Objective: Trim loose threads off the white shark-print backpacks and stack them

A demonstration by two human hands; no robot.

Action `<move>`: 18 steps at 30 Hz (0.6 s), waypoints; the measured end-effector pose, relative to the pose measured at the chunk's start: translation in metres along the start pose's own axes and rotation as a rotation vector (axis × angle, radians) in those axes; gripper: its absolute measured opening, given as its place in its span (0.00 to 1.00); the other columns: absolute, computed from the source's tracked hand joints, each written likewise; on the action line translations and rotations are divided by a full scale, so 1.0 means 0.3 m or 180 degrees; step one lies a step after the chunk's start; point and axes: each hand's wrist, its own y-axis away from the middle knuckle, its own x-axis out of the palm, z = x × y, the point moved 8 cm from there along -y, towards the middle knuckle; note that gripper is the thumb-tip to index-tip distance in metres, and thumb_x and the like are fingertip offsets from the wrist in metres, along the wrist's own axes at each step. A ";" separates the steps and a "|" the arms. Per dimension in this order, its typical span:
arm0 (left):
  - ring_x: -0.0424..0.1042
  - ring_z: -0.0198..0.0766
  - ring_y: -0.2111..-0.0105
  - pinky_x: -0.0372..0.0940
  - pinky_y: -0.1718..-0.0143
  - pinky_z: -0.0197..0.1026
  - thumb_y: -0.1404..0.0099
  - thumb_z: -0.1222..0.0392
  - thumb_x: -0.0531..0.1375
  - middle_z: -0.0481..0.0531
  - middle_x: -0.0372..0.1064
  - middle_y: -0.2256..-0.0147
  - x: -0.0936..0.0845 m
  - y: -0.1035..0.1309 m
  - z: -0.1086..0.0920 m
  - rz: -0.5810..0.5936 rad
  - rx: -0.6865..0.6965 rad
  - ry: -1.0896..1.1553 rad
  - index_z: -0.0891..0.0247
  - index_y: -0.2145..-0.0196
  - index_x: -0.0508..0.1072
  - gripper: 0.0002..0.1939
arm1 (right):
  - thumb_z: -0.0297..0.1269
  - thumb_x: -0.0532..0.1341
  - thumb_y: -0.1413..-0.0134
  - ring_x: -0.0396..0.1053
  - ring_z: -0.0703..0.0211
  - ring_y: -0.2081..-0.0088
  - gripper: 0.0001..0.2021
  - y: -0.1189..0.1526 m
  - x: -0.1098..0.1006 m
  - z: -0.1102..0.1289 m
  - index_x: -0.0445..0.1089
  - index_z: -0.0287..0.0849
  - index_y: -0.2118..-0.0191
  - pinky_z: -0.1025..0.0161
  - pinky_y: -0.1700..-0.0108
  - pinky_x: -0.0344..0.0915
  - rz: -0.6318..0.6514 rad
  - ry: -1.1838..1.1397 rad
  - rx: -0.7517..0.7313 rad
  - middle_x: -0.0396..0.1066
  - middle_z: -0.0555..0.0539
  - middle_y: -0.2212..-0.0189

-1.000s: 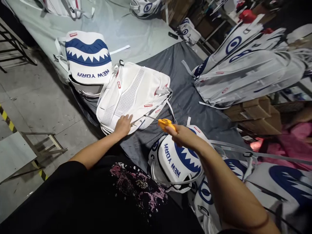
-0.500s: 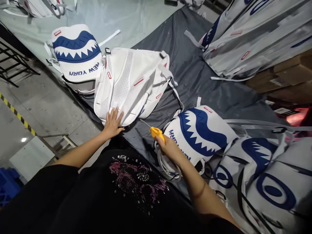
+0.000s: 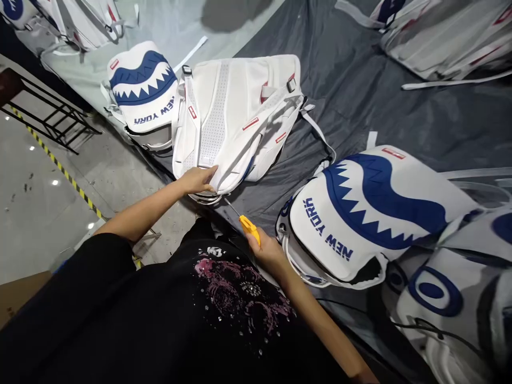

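Note:
A white backpack lies with its padded back panel and shoulder straps facing up. My left hand is closed on its near lower edge, the fingers bent over the strap end and the thumb toward me. In my right hand is a yellow-handled tool with a thin metal shaft, its exact kind unclear. The shaft points up and left, its tip close to the backpack's bottom corner by my left hand. Whether the tip touches the fabric I cannot tell.
Left of the backpack sits another with a blue toothed flap. A similar backpack stands to my right, with more beyond it. Grey sheeting covers the work surface. A black metal rack stands on the floor at left.
My left hand has gone from lying flat on the backpack to gripping its lower edge. The tool tip has come closer to that edge. The view has shifted.

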 end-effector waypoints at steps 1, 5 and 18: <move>0.63 0.59 0.37 0.57 0.38 0.52 0.39 0.48 0.67 0.65 0.65 0.38 -0.005 0.013 0.002 -0.0068 0.0180 -0.0130 0.63 0.29 0.52 0.47 | 0.49 0.48 0.29 0.78 0.46 0.58 0.20 0.002 0.019 0.022 0.68 0.42 0.45 0.61 0.61 0.63 0.0065 0.0171 0.0017 0.79 0.39 0.60; 0.41 0.63 0.29 0.37 0.31 0.63 0.44 0.57 0.69 0.66 0.51 0.30 0.038 0.053 0.026 -0.0276 0.0621 -0.0696 0.70 0.28 0.47 0.53 | 0.51 0.48 0.29 0.78 0.41 0.56 0.22 -0.052 0.093 0.149 0.67 0.41 0.44 0.58 0.59 0.65 0.0046 0.0607 -0.0044 0.78 0.35 0.59; 0.66 0.57 0.40 0.55 0.36 0.59 0.31 0.68 0.48 0.77 0.61 0.38 0.119 0.035 0.090 -0.0865 0.1112 -0.0406 0.78 0.36 0.63 0.28 | 0.50 0.47 0.28 0.78 0.47 0.53 0.22 -0.136 0.242 0.361 0.67 0.40 0.45 0.60 0.56 0.67 -0.0164 0.0317 0.0856 0.78 0.36 0.56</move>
